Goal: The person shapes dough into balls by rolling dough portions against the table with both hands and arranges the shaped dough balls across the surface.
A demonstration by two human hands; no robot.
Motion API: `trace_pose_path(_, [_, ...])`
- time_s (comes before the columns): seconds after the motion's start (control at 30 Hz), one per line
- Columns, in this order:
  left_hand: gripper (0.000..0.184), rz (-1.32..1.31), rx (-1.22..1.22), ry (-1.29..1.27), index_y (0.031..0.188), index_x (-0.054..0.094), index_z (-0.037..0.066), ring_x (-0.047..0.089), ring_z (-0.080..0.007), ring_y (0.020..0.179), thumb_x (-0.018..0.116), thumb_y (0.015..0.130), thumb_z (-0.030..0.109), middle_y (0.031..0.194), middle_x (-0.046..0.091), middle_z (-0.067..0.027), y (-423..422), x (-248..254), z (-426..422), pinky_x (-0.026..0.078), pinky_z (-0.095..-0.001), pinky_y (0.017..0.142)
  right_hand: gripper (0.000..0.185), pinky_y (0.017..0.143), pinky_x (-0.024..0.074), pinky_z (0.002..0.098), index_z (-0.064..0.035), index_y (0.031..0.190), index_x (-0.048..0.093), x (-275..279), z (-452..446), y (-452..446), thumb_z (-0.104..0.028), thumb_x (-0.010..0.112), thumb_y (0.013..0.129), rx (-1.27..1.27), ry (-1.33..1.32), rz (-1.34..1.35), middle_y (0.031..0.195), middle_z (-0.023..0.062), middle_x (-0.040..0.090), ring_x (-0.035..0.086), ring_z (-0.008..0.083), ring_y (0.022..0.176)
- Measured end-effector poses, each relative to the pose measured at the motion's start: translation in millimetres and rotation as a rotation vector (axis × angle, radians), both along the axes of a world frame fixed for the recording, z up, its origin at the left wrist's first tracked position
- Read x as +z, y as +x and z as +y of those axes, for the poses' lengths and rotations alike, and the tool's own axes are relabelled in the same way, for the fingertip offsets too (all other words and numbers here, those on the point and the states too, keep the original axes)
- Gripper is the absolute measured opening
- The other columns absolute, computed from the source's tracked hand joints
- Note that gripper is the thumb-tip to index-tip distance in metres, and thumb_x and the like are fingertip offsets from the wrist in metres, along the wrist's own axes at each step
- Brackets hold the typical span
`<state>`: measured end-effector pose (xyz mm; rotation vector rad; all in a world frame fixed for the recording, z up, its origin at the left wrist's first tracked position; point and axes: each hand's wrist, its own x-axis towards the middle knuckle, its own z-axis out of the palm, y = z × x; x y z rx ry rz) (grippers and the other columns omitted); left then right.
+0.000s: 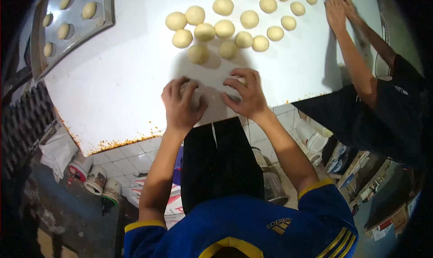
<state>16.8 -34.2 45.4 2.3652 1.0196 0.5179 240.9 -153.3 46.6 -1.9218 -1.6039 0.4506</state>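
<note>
My left hand [181, 105] is cupped, fingers curled down onto the white tabletop near its front edge. A pale dough ball [194, 90] shows partly between its fingers and thumb. To the right, my right hand [247, 92] curls the same way over another dough ball [241, 80], mostly hidden by the fingers. Just beyond both hands, in their shadow, lie two round dough balls, one on the left [198, 54] and one on the right [228, 49]. Several more smooth, pale yellow dough balls [224, 28] spread toward the far side.
A metal tray [76, 21] with several dough pieces sits at the table's left end. At the right, a co-worker's hands [337, 12] rest close together on the table [112, 86]. Rust marks its front edge. Buckets [95, 180] stand on the floor below.
</note>
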Motion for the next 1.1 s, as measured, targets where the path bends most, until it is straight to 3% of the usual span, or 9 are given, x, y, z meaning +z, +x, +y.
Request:
trace_pose_path(0.07, [0.046,0.050,0.035,0.011,0.127,0.076,0.014,0.063,-0.0415,0.119,0.089,0.083,0.014,0.132,0.066,-0.0175,-15.5,11.6,4.1,0.053,-0.0534,0.106,0.039,0.106,0.0563,0.0525,-0.0141,0.123,0.078,20.3,-8.0,17.0,-0.025,0.092,0.088,0.001,-0.089,0.041,0.134,0.0119,0.065,0.067,0.0380,0.118])
trace_pose_path(0.13, [0.055,0.137,-0.016,-0.319,0.136,0.074,0.013,0.063,-0.0432,0.125,0.088,0.083,0.006,0.142,0.062,-0.0207,-27.9,22.8,19.9,0.055,-0.0528,0.110,0.045,0.106,0.0580,0.0516,-0.0138,0.129,0.077,35.1,-4.4,36.6,-0.025,0.092,0.088,0.002,-0.190,0.085,0.138,0.0127,0.063,0.068,0.0384,0.121])
trace_pose_path(0.3, [0.056,0.206,-0.375,-0.655,0.138,0.071,0.004,0.070,-0.0409,0.114,0.083,0.084,-0.003,0.129,0.068,-0.0170,-17.7,72.2,105.4,0.058,-0.0476,0.103,0.050,0.086,0.0617,0.0417,-0.0089,0.138,0.075,82.5,61.9,83.7,-0.015,0.090,0.090,0.323,-0.688,0.365,0.122,0.0127,0.068,0.072,0.0304,0.097])
trace_pose_path(0.4, [0.057,0.126,-0.274,-0.493,0.139,0.071,0.004,0.070,-0.0367,0.109,0.082,0.084,-0.003,0.125,0.068,-0.0167,23.0,86.1,160.5,0.058,-0.0466,0.098,0.048,0.082,0.0613,0.0430,-0.0075,0.137,0.074,95.4,132.4,96.2,-0.015,0.087,0.092,0.285,-0.414,0.268,0.112,0.0130,0.067,0.071,0.0311,0.090])
trace_pose_path(0.6, [0.052,0.005,-0.048,-0.170,0.142,0.071,0.005,0.071,-0.0350,0.106,0.081,0.092,0.010,0.125,0.067,-0.0183,101.3,29.2,231.0,0.059,-0.0451,0.098,0.048,0.101,0.0570,0.0495,-0.0072,0.137,0.072,27.9,252.9,86.4,-0.017,0.085,0.092,0.217,-0.009,0.150,0.121,0.0182,0.067,0.068,0.0403,0.115])
trace_pose_path(0.73, [0.066,0.141,0.007,-0.093,0.159,0.063,0.009,0.056,-0.0476,0.142,0.079,0.096,0.019,0.155,0.059,-0.0253,108.2,30.2,214.3,0.049,-0.0567,0.121,0.060,0.108,0.0547,0.0547,-0.0070,0.146,0.069,8.3,251.3,85.1,-0.023,0.088,0.091,0.243,0.071,-0.021,0.134,0.0184,0.067,0.065,0.0418,0.124])
trace_pose_path(0.93, [0.068,0.042,-0.066,0.015,0.168,0.054,0.004,0.042,-0.0484,0.161,0.070,0.102,0.013,0.174,0.047,-0.0245,91.3,32.9,182.5,0.035,-0.0594,0.133,0.058,0.118,0.0519,0.0489,-0.0070,0.148,0.070,34.4,237.7,186.3,-0.030,0.088,0.097,-0.107,0.268,0.070,0.142,0.0171,0.068,0.063,0.0373,0.135])
trace_pose_path(0.97, [0.068,0.031,-0.017,-0.004,0.168,0.054,0.004,0.040,-0.0479,0.163,0.070,0.102,0.011,0.175,0.046,-0.0244,85.8,34.5,175.7,0.035,-0.0591,0.134,0.055,0.116,0.0520,0.0496,-0.0070,0.145,0.070,53.6,240.1,210.3,-0.030,0.087,0.098,-0.295,0.170,0.281,0.142,0.0184,0.067,0.063,0.0375,0.134])
trace_pose_path(1.1, [0.065,0.001,0.117,-0.074,0.164,0.056,0.001,0.041,-0.0463,0.162,0.072,0.101,0.006,0.175,0.046,-0.0241,63.9,50.7,142.1,0.035,-0.0571,0.133,0.072,0.117,0.0497,0.0578,-0.0091,0.156,0.061,8.6,278.4,380.2,-0.039,0.085,0.095,-0.721,0.265,-0.284,0.149,0.0258,0.059,0.056,0.0469,0.137])
